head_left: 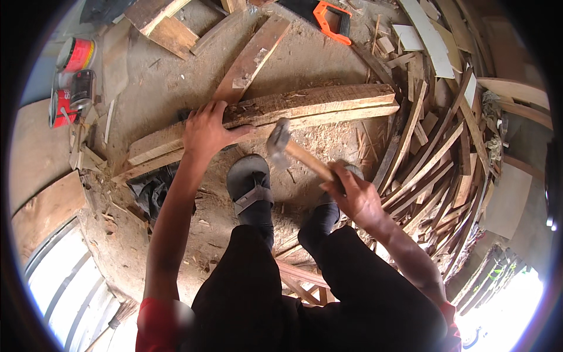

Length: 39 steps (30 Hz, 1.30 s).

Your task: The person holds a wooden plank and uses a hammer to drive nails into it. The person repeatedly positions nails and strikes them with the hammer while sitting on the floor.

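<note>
A long wooden beam (pixel 328 100), rough and split along its length into two layers, lies across the floor in front of my feet. My left hand (pixel 205 129) grips it left of the middle, fingers over the top and thumb stretched along the near side. In my right hand (pixel 353 196) is a hammer (pixel 305 158), held by its wooden handle. The hammer's metal head is blurred and hangs just on the near side of the beam, to the right of my left thumb. A flat plank (pixel 252 56) runs away from behind the beam.
An orange-handled handsaw (pixel 332 23) lies at the far side. Red cans (pixel 76 56) stand at the far left. Many wood strips (pixel 434 146) are piled on the right. A black plastic bag (pixel 153 190) lies near the beam's left end, and sawdust (pixel 322 141) covers the floor by my sandals.
</note>
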Each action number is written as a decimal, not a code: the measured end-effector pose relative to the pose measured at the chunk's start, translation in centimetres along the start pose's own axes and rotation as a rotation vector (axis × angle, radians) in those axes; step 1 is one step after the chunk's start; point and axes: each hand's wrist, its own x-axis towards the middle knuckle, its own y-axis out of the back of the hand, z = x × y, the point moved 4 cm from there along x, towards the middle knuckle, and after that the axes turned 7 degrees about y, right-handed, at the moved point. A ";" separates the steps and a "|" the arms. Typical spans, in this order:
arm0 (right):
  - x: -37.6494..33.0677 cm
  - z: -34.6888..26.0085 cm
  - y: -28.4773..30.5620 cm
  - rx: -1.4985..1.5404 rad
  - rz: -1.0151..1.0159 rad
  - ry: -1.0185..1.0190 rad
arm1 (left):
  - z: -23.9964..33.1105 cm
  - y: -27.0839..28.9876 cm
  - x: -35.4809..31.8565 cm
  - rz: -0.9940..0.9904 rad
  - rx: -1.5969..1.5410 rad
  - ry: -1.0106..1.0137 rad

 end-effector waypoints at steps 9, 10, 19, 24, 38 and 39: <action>2.8 1.0 -1.9 -0.103 -0.157 -0.081 | -0.5 -0.4 0.7 -0.022 0.004 0.084; 3.5 -0.1 -1.8 -0.159 -0.128 0.067 | -0.5 -0.4 0.7 -0.018 -0.012 0.073; 3.1 8.5 0.7 -0.329 -0.046 -0.131 | 0.2 -0.1 -0.2 0.157 0.016 -0.016; 2.5 1.5 1.0 -0.261 -0.095 0.251 | 0.0 -0.3 0.3 0.146 0.006 0.002; 3.6 0.3 0.2 -0.478 -0.182 0.195 | 0.5 -0.2 -0.4 0.200 -0.020 -0.027; 4.0 0.5 -0.4 -0.487 -0.260 0.149 | 0.5 0.0 -1.1 0.222 0.006 -0.033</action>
